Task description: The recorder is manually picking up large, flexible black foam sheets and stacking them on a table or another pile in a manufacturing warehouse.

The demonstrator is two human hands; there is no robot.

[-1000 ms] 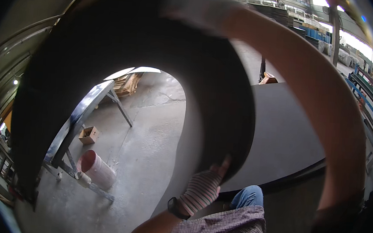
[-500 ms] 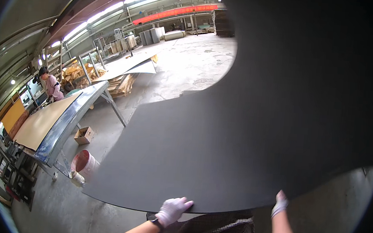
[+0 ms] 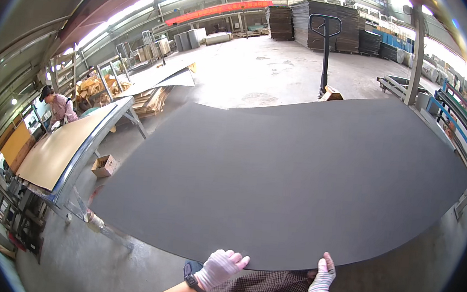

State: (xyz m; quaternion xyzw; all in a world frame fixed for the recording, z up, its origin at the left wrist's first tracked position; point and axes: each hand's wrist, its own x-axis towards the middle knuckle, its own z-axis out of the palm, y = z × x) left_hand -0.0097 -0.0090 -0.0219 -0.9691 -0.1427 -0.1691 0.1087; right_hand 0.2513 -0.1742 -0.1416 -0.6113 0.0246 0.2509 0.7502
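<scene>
A very large, thin dark grey sheet (image 3: 286, 177) spreads out flat before me, its near edge at my waist. At that edge, my left hand (image 3: 223, 267), in a striped white glove with bare fingertips, is closed on the sheet, thumb pointing right along the rim. My right hand (image 3: 322, 277), gloved the same way, grips the edge further right with its thumb on top. The fingers under the sheet are hidden. Whatever bears the sheet from below is mostly out of sight.
On the left, a person (image 3: 61, 107) bends over a metal-framed table (image 3: 124, 104) bearing a tan sheet (image 3: 66, 144). A cardboard box (image 3: 103, 166) stands on the floor nearby. Beyond my sheet are a pallet jack handle (image 3: 325, 49), dark stacks (image 3: 331, 24) and a post (image 3: 416, 56).
The sheet's raised far right part has come down flat, uncovering the hall behind. My right hand has moved left along the near edge; my left hand has barely shifted.
</scene>
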